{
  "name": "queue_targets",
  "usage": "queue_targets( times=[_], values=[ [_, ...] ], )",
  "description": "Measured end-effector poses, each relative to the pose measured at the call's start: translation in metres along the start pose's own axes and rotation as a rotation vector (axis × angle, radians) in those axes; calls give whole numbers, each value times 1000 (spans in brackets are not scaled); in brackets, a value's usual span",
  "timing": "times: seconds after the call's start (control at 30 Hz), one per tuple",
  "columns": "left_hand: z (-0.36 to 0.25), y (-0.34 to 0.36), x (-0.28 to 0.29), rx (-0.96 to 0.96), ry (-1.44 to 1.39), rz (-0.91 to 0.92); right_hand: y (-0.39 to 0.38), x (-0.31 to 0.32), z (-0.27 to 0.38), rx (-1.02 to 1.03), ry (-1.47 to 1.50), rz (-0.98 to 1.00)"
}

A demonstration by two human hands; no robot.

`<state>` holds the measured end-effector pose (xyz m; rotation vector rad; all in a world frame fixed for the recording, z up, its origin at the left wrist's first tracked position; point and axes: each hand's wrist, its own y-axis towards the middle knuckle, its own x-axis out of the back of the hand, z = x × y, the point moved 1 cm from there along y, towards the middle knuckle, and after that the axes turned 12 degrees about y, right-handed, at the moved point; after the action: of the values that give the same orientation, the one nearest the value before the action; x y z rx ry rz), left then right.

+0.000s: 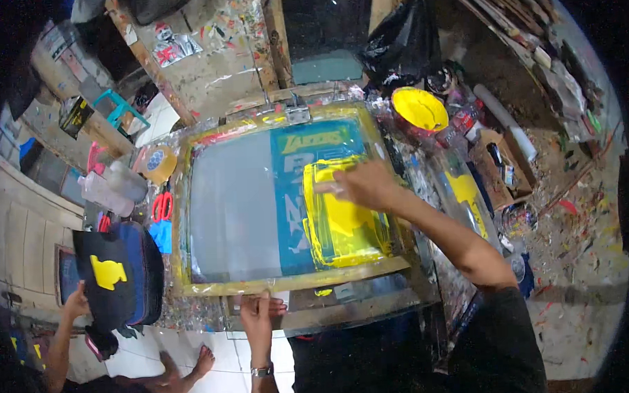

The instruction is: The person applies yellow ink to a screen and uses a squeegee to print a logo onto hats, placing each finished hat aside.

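Note:
A wooden-framed printing screen point(233, 199) lies on the worktable, its right part teal with stencilled letters. Thick yellow ink point(351, 244) covers a patch of that teal part. Directly over the ink is my right hand point(363, 188), forefinger stretched to the left; its other fingers are partly hidden, and no tool shows in it. My left hand point(258, 316), with a watch on the wrist, is at the screen's near edge, its thumb by the wood and its fingers apart. Whether it touches the frame is hard to make out.
At left, another person's hand point(76, 302) holds a dark cloth piece point(98, 242) with a yellow print. Red-handled scissors point(162, 205), a tape roll point(159, 164) and bottles point(106, 193) stand nearby. A yellow ink bowl point(420, 109) and a cardboard box point(511, 165) are at right.

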<state>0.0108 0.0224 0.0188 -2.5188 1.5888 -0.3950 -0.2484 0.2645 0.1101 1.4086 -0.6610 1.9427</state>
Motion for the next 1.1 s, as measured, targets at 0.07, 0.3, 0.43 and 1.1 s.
queue_targets(
  times=[0.07, 0.3, 0.43, 1.1],
  values=[
    [4, 3, 6, 100, 17, 34, -7, 7, 0, 78, 143, 130],
    [-9, 3, -4, 160, -32, 27, -14, 9, -9, -22, 96, -42],
    [-8, 3, 0, 172, 2, -18, -25, -17, -14, -52, -104, -234],
    [-8, 6, 1, 113, -50, 55, -8, -20, -14, 28, 892, 605]
  ],
)
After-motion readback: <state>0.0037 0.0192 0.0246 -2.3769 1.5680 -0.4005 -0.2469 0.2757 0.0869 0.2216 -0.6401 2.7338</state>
